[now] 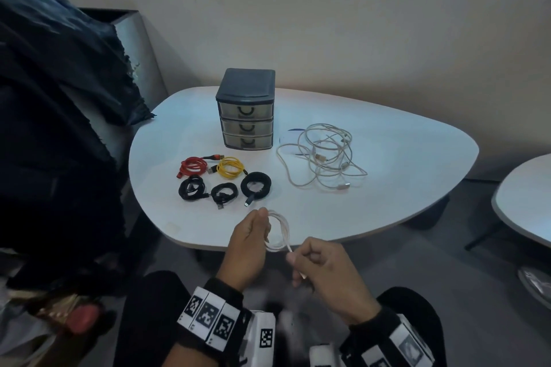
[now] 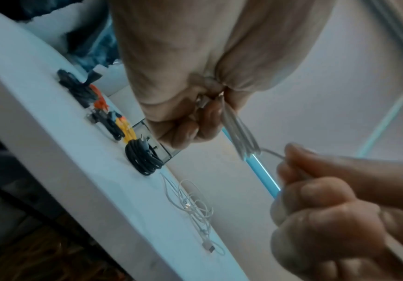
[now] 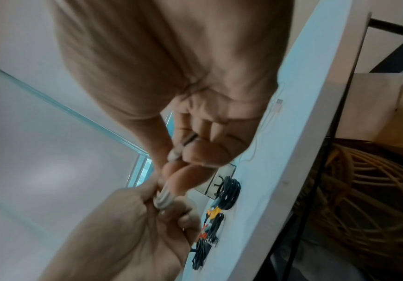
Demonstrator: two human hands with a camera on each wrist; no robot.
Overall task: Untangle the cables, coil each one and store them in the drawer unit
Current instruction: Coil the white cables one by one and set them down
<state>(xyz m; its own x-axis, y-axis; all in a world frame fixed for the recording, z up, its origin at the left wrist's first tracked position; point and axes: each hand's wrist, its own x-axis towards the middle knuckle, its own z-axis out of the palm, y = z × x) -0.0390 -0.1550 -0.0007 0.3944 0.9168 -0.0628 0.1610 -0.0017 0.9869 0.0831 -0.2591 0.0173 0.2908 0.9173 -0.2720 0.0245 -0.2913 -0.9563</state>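
- Head view: the left hand (image 1: 249, 250) pinches a small coil of white cable (image 1: 278, 232) just above the near edge of the white table (image 1: 387, 202); the right hand (image 1: 328, 271) curls its fingers round that cable's loose end.
- On the table, a three-drawer unit (image 1: 245, 109) stands with all drawers closed. In front of it lie coiled cables: a red cable (image 1: 193, 164), a yellow cable (image 1: 229, 167) and three black cables (image 1: 255, 183).
- To the unit's right lies a tangle of white cables (image 1: 323, 155).
- Left wrist view: the left hand (image 2: 183, 79) clamps the bunched white loops (image 2: 240, 133) between thumb and fingers; the right hand (image 2: 321, 209) is closed on the tail.
- Right wrist view: the right hand (image 3: 190, 95) grips the connector end (image 3: 174, 155); the left hand (image 3: 128, 224) clasps the coil.
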